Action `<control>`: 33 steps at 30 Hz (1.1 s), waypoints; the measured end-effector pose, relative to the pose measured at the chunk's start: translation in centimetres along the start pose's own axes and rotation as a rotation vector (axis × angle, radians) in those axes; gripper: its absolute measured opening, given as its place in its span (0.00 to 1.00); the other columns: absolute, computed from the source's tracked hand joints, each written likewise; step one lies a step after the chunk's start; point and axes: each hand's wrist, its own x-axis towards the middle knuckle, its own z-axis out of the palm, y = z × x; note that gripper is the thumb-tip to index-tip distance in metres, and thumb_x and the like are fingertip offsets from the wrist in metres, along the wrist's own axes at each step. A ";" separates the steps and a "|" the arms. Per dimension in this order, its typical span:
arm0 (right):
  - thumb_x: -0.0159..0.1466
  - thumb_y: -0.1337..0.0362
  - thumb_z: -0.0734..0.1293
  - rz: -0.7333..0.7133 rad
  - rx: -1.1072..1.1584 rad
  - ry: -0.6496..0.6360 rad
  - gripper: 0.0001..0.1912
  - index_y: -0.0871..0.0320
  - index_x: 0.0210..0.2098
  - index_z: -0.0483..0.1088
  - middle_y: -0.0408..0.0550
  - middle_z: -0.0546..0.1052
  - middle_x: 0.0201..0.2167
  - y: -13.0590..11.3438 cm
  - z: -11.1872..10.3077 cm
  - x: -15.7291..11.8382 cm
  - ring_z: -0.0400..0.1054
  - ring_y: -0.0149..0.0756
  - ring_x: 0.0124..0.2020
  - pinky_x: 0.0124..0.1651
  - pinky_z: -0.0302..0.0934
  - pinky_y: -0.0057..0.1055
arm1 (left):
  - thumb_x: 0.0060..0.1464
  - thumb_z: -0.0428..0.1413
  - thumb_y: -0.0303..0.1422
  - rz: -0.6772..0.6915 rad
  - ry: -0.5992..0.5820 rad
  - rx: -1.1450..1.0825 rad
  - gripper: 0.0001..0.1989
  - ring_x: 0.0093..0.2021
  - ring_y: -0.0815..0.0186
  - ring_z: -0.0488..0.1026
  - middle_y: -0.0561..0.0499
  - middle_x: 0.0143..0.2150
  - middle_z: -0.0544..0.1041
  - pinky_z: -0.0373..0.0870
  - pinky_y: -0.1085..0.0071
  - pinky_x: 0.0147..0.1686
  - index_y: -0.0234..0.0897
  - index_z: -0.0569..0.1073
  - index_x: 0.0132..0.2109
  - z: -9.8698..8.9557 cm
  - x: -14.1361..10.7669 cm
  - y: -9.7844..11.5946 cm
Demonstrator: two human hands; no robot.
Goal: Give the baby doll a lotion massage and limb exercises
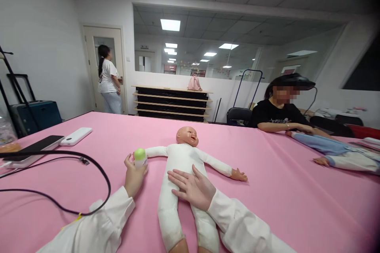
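Observation:
A baby doll (181, 160) with a white cloth body lies on its back on the pink-covered table (267, 205), its head pointing away from me. My left hand (134, 176) is closed around a small white bottle (140, 162) with a light green cap, beside the doll's arm on the left. The bottle's label is too small to read. Over the doll's lower belly is my right hand (192, 187), fingers stretched out and holding nothing. Whether its palm presses on the cloth I cannot tell. The doll's hand on the left is mostly hidden behind the bottle.
Black cables (103, 182) loop across the left side, near a dark phone (38, 144) and a white power bank (76, 136). At the right, a seated person (279, 112) leans by another doll (326, 146) in blue and white clothes. Someone stands near the door (89, 59).

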 end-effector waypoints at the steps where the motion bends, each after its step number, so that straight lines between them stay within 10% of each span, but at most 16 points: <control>1: 0.55 0.46 0.64 0.022 -0.006 -0.024 0.33 0.65 0.51 0.62 0.60 0.52 0.63 0.3 0.0 0.0 0.47 0.42 0.63 0.55 0.52 0.42 | 0.46 0.59 0.32 -0.046 0.005 -0.017 0.35 0.47 0.57 0.71 0.41 0.50 0.69 0.71 0.60 0.42 0.39 0.48 0.57 0.0 -0.2 0.2; 4: 0.52 0.42 0.66 0.134 0.004 -0.116 0.39 0.66 0.51 0.62 0.63 0.54 0.62 1.0 0.5 -0.2 0.50 0.48 0.62 0.55 0.51 0.43 | 0.49 0.57 0.36 0.101 0.007 0.042 0.29 0.50 0.57 0.69 0.41 0.52 0.67 0.67 0.57 0.46 0.40 0.53 0.55 -0.1 -1.5 0.9; 8: 0.49 0.40 0.67 0.178 0.020 -0.140 0.42 0.68 0.51 0.62 0.65 0.59 0.59 1.7 1.1 -0.3 0.52 0.48 0.61 0.56 0.48 0.41 | 0.53 0.53 0.30 0.850 0.001 0.314 0.18 0.57 0.58 0.60 0.46 0.54 0.67 0.58 0.54 0.54 0.43 0.63 0.52 -0.5 -3.8 1.9; 13: 0.55 0.41 0.63 0.154 0.050 -0.126 0.37 0.62 0.55 0.61 0.54 0.72 0.48 2.2 1.1 0.0 0.66 0.38 0.48 0.55 0.49 0.37 | 0.54 0.52 0.25 1.660 -0.347 0.499 0.12 0.54 0.62 0.63 0.51 0.49 0.73 0.60 0.62 0.51 0.46 0.71 0.43 -0.9 -5.3 3.2; 18: 0.58 0.45 0.61 0.152 0.015 -0.091 0.31 0.59 0.53 0.62 0.51 0.74 0.45 2.4 1.0 0.0 0.67 0.38 0.47 0.50 0.52 0.35 | 0.56 0.50 0.27 1.600 -0.284 0.559 0.14 0.52 0.64 0.65 0.52 0.47 0.75 0.57 0.62 0.53 0.48 0.69 0.47 -1.2 -5.2 3.3; 24: 0.56 0.45 0.64 0.165 -0.020 -0.042 0.32 0.65 0.48 0.65 0.60 0.69 0.51 2.2 0.8 0.0 0.65 0.42 0.51 0.51 0.53 0.36 | 0.56 0.48 0.32 0.939 -0.118 0.430 0.20 0.51 0.59 0.68 0.44 0.51 0.71 0.66 0.62 0.44 0.38 0.59 0.57 -1.4 -6.1 4.2; 30: 0.57 0.47 0.64 0.185 -0.031 -0.109 0.30 0.62 0.50 0.64 0.52 0.74 0.44 2.4 0.7 0.3 0.68 0.41 0.46 0.46 0.54 0.33 | 0.56 0.48 0.26 1.478 -0.375 0.585 0.14 0.52 0.61 0.66 0.51 0.48 0.75 0.55 0.61 0.53 0.42 0.71 0.48 -1.2 -6.9 4.3; 33: 0.58 0.48 0.63 0.206 -0.042 -0.122 0.29 0.62 0.51 0.64 0.52 0.75 0.44 2.3 0.8 0.3 0.68 0.39 0.46 0.47 0.54 0.32 | 0.56 0.48 0.25 1.515 -0.334 0.588 0.14 0.51 0.63 0.66 0.52 0.47 0.76 0.50 0.61 0.57 0.41 0.72 0.46 -1.1 -6.8 4.4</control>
